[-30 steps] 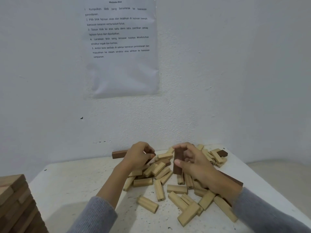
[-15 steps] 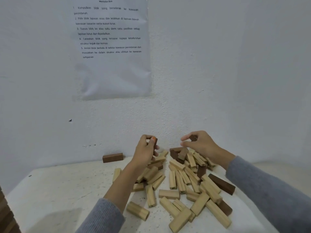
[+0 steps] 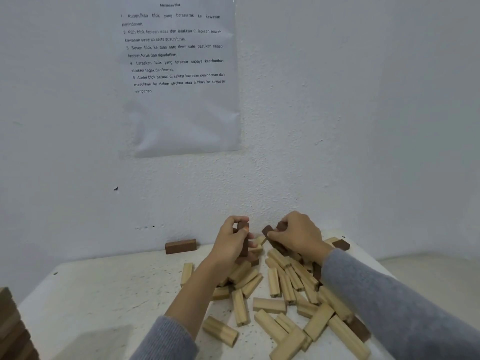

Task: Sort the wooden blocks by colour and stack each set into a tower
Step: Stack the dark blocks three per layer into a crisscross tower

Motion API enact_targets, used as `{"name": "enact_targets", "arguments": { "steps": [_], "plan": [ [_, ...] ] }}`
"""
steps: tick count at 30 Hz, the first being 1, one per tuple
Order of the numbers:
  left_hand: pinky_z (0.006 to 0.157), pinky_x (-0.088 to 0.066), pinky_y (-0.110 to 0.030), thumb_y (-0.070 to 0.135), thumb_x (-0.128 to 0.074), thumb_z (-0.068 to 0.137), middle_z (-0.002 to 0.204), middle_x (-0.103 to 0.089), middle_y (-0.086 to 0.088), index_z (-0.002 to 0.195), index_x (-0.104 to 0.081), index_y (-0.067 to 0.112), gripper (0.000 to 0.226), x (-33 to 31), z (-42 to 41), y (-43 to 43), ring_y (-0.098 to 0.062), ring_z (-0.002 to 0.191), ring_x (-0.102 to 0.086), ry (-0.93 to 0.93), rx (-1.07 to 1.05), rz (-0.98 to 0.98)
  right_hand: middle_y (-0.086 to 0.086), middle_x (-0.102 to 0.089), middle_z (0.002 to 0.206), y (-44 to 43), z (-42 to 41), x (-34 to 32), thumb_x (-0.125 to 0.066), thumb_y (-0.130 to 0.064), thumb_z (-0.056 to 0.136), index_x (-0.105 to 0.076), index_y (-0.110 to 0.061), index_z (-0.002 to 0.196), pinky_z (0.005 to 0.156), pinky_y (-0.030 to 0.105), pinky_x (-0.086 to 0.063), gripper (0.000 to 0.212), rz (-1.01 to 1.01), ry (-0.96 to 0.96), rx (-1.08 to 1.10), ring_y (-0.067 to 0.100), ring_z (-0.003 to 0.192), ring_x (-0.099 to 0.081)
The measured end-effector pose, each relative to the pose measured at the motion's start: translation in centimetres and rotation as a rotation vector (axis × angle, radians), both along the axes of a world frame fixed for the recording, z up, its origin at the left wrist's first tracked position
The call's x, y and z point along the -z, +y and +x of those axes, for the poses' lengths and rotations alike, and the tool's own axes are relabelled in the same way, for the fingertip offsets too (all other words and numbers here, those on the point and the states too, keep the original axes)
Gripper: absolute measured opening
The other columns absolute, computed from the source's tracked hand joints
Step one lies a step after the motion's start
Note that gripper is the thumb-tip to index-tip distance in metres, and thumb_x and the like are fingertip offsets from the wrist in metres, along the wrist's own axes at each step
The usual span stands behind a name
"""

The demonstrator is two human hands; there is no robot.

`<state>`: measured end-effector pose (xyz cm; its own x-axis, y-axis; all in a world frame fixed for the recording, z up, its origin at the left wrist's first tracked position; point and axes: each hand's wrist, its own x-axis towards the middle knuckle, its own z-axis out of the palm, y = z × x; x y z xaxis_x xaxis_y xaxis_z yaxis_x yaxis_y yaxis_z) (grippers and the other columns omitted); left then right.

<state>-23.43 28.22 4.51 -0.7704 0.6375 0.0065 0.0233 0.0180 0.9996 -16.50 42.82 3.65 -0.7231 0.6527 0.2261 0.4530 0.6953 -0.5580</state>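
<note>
**Here: both hands grip dark blocks over a loose pile**

Up close, the left hand [image 3: 231, 245] has fingers and thumb curled round an upright dark block [image 3: 243, 241], held just above the pile. The right hand [image 3: 298, 237], near it, pinches a tilted dark block [image 3: 271, 236] w/ curled fingers. A second dark piece shows behind those fingers; can't tell if it's gripped too.

Below and btwn the hands, pale blocks [image 3: 285, 294] lie scattered in a heap, most flat, pointing every which way, on a white speckled table [image 3: 104, 294]. A few dark ones sit among them: one at the back right edge [image 3: 341, 245], one at the front right [image 3: 359, 328], partly under pale blocks.

A lone dark block [image 3: 181, 246] lies flat against the wall, left of the heap and apart from it. Both arms wear grey sleeves [image 3: 389, 307].

Bottom left corner: part of a stacked tower [image 3: 13, 328], cut off by the frame. On the white wall above, a printed sheet [image 3: 179, 74] w/ numbered lines.
</note>
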Motion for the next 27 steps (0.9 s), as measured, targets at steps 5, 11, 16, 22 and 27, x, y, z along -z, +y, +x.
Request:
{"name": "enact_targets", "arguments": {
  "steps": [5,11,16,22,27],
  "plan": [
    [0.062,-0.057,-0.037,0.001,-0.037,0.099,0.087,-0.057,-0.009,0.125,-0.049,0.013,0.031,-1.2,1.1,-0.6,-0.018,0.072,-0.062,-0.004,-0.037,-0.017,0.006,-0.073,0.077,-1.3,1.1,-1.1,-0.076,-0.034,0.08,-0.072,-0.012,0.076,0.064,0.042,-0.055,0.023,-0.366,0.331,-0.037,0.024,0.073,-0.071],
    [0.078,-0.058,-0.039,-0.003,-0.041,0.097,0.091,-0.06,-0.008,0.129,-0.048,0.013,0.037,-2.5,3.6,-2.6,-0.015,0.076,-0.063,0.059,-0.014,0.003,0.011,-0.063,0.069,-4.7,4.8,-3.9,-0.065,-0.025,0.091,-0.069,-0.002,0.093,0.039,0.02,-0.032,0.024,-0.569,0.376,-0.117,0.011,0.037,-0.041],
    [0.066,-0.055,-0.03,-0.001,-0.041,0.098,0.096,-0.06,-0.007,0.129,-0.048,0.015,0.036,-3.9,7.0,-5.1,-0.017,0.075,-0.063,0.058,0.016,0.009,-0.001,-0.055,0.074,-8.0,8.0,-4.8,-0.062,-0.019,0.093,-0.063,-0.015,0.116,0.039,0.018,-0.034,0.023,-0.575,0.421,-0.185,0.011,0.038,-0.041],
    [0.065,-0.056,-0.026,0.0,-0.041,0.098,0.12,-0.058,-0.018,0.13,-0.046,0.015,0.036,-3.8,10.2,-9.5,-0.024,0.089,-0.063,0.101,0.085,-0.036,0.006,-0.064,0.088,-12.6,11.7,-5.0,-0.055,-0.015,0.097,-0.065,-0.019,0.112,0.036,0.016,-0.033,0.019,-0.584,0.425,-0.237,0.014,0.039,-0.042],
    [0.077,-0.052,-0.035,-0.003,-0.04,0.097,0.106,-0.058,-0.014,0.123,-0.048,0.015,0.033,-2.5,12.1,-13.1,-0.026,0.088,-0.058,0.127,0.105,-0.113,0.009,-0.065,0.086,-16.0,13.4,-3.6,-0.053,-0.011,0.097,-0.063,-0.016,0.109,0.032,0.017,-0.029,0.017,-0.675,0.43,-0.223,0.013,0.037,-0.041]
  ]
}}
